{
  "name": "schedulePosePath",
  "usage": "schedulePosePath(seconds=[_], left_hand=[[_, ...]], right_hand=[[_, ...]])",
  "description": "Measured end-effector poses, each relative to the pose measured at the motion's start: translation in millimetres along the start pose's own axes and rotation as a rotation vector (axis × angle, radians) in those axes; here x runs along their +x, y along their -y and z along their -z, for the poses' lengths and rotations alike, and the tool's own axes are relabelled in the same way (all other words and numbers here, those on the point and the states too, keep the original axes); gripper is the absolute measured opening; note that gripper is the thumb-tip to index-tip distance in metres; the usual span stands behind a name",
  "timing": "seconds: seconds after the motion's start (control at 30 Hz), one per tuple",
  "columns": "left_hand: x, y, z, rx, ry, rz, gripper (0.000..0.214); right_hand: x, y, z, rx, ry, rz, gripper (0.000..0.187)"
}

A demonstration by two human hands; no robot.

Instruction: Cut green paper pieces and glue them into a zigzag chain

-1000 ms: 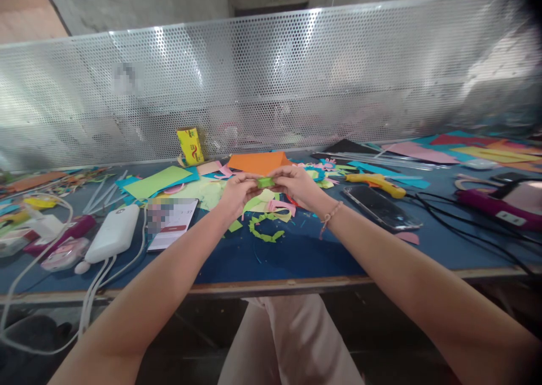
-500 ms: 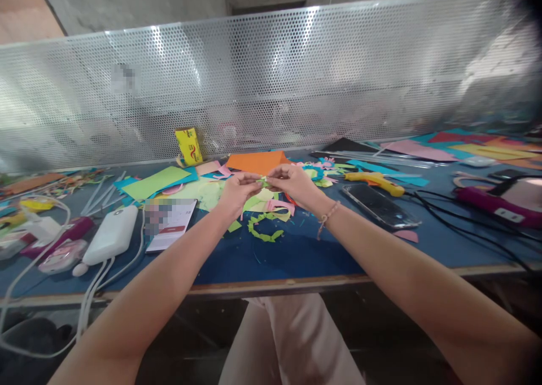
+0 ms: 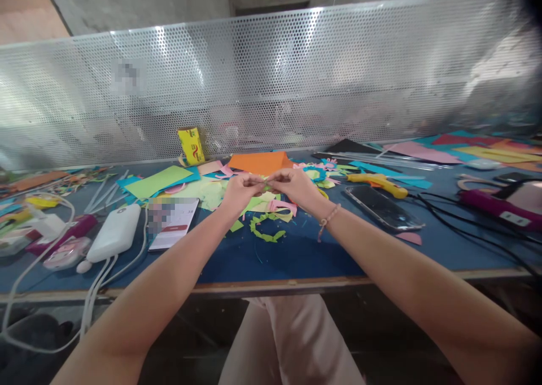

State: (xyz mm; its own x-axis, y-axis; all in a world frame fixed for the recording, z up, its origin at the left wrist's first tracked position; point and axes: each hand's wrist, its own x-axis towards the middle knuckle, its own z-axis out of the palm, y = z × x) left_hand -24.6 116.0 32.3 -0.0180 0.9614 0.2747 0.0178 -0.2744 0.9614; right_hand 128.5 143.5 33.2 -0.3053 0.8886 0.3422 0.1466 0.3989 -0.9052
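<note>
Fingertips of my left hand [image 3: 242, 192] and my right hand [image 3: 296, 186] meet above the middle of the blue table [image 3: 279, 263]. Both are closed in a pinch on a small piece of green paper [image 3: 266, 186], mostly hidden by the fingers. Just below them on the table lies a curved, notched strip of green paper [image 3: 263, 235]. A pink paper loop [image 3: 283, 206] and pale green scraps [image 3: 207, 190] lie close by. Behind the hands rests a sheet of orange paper [image 3: 260, 162].
To the right lie a yellow glue gun [image 3: 379, 185] and a dark phone [image 3: 383, 207]. A white power bank [image 3: 115, 232] with cables and a lit phone [image 3: 175, 224] are on the left. Behind stand a yellow box [image 3: 191, 146] and a perforated metal screen [image 3: 271, 86].
The whole view has shifted slightly. Both hands stay together at the same spot, fingertips still pinched, and the green piece shows a little less between them.
</note>
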Motion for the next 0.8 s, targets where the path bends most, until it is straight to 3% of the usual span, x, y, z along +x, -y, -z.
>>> schedulePosePath(seconds=[0.2,0.33,0.5,0.67,0.8], left_hand=[[1,-5,0.8,0.118,-0.004,-0.087,0.014],[0,-4,0.2,0.188,-0.004,-0.123,0.01],[-1,-3,1.3,0.198,0.059,-0.069,0.007],[-1,-10,1.9,0.306,-0.003,-0.087,0.013],[2,-6,4.8,0.188,-0.015,-0.049,0.013]], right_hand=[[1,1,3,-0.216,0.009,0.076,0.005],[-1,6,5,-0.361,-0.039,0.106,0.011],[2,2,9,-0.332,-0.018,0.089,0.013],[5,-6,10,-0.273,0.042,0.132,0.008],[3,-7,9,-0.262,0.082,0.278,0.027]])
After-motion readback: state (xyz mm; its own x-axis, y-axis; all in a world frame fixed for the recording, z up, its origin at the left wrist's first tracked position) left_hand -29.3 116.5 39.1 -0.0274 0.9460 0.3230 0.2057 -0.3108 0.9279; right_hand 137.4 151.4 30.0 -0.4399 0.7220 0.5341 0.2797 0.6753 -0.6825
